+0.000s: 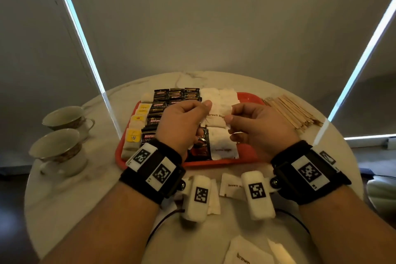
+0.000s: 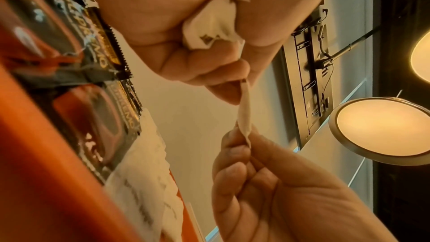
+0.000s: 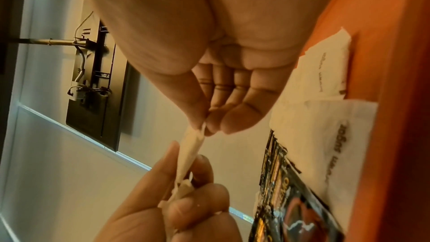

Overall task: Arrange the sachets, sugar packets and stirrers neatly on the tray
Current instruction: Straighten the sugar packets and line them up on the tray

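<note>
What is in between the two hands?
A white brown sugar packet stretches between the left hand and the right hand; each pinches one end. The head view shows it best, above the red tray.

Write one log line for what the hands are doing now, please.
left hand: pinches brown sugar packet | right hand: pinches its other end | packet: held above red tray | stirrers: on table, off tray

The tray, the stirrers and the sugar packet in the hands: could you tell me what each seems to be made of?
The tray looks like smooth red-orange plastic with a slight sheen. The stirrers look like bare pale wood: flat, matte sticks. The sugar packet pinched by the left hand and right hand looks like matte white paper, creased and printed.
</note>
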Demonstrator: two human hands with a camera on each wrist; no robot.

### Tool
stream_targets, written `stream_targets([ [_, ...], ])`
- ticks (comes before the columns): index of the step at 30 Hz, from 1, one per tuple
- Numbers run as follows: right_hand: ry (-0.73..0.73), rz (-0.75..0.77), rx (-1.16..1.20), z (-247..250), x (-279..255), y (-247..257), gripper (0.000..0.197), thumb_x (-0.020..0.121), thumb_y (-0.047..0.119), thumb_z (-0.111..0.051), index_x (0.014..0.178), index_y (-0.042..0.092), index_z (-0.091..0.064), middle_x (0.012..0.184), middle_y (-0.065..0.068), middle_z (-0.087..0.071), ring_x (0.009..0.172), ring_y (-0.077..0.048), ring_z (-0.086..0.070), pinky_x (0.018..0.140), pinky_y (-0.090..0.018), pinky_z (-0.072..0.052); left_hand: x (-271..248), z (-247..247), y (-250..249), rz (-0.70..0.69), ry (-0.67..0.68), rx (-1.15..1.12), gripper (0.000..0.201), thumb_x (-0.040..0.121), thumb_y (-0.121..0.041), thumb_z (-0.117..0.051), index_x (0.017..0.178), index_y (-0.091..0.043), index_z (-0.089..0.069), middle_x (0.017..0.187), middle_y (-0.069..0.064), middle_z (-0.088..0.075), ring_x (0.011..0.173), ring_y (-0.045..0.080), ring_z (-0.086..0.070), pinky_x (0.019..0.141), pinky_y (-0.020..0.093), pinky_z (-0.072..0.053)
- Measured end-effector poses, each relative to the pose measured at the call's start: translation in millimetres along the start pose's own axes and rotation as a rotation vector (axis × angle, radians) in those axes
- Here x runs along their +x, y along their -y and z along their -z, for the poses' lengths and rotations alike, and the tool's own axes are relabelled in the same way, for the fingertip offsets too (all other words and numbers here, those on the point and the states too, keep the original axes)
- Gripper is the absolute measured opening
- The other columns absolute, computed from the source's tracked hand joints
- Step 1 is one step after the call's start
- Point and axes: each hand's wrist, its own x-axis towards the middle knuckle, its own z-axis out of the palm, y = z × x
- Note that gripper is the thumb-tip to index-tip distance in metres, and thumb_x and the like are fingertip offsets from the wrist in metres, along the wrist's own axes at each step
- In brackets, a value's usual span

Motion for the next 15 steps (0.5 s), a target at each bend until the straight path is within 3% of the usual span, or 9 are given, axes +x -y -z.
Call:
stream_targets([
  [4, -0.192, -0.056, -0.086, 16.5, -1.2, 1.4, 0.005, 0.093, 0.005, -0.068, 0.096, 0.007, -0.072, 0.075, -0.004, -0.066, 0.065, -0.014, -0.058, 0.06, -0.029, -0.052, -2.5, 2.3, 0.6, 0.107, 0.007, -0.134, 0.026, 0.103, -0.034, -0.061, 0.091, -0.014, -0.073, 0.07, -0.003, -0.066, 0.048, 0.008, -0.047, 0.04, 0.02, -0.035],
  [8, -0.395, -0.24, -0.219, 40.4, 7.8, -8.7, 0.011, 0.091, 0.002, -0.062, 0.091, 0.009, -0.07, 0.076, -0.012, -0.064, 0.063, -0.02, -0.055, 0.058, -0.035, -0.048, 1.5, 13.0, 0.3, 0.208, 0.016, -0.39, 0.017, 0.098, -0.027, -0.064, 0.099, -0.01, -0.069, 0.074, 0.0, -0.059, 0.05, 0.01, -0.043, 0.038, 0.02, -0.03],
  [12, -0.411, -0.331, -0.38, 45.3, 10.3, -14.2, 0.005, 0.083, 0.005, -0.068, 0.084, 0.008, -0.073, 0.084, -0.02, -0.074, 0.071, -0.027, -0.061, 0.079, -0.047, -0.057, 3.6, 17.6, -2.4, 0.207, 0.036, -0.507, 0.015, 0.09, -0.017, -0.063, 0.101, -0.007, -0.066, 0.075, 0.003, -0.055, 0.053, 0.012, -0.04, 0.039, 0.022, -0.029],
  [15, -0.38, -0.382, -0.46, 41.8, 11.3, -12.0, 0.006, 0.087, 0.003, -0.067, 0.087, 0.004, -0.072, 0.077, -0.015, -0.067, 0.069, -0.025, -0.06, 0.074, -0.042, -0.055, 4.0, 18.8, -2.9, 0.205, 0.021, -0.545, 0.019, 0.088, -0.015, -0.057, 0.102, -0.005, -0.064, 0.078, 0.005, -0.054, 0.055, 0.014, -0.042, 0.042, 0.023, -0.031],
])
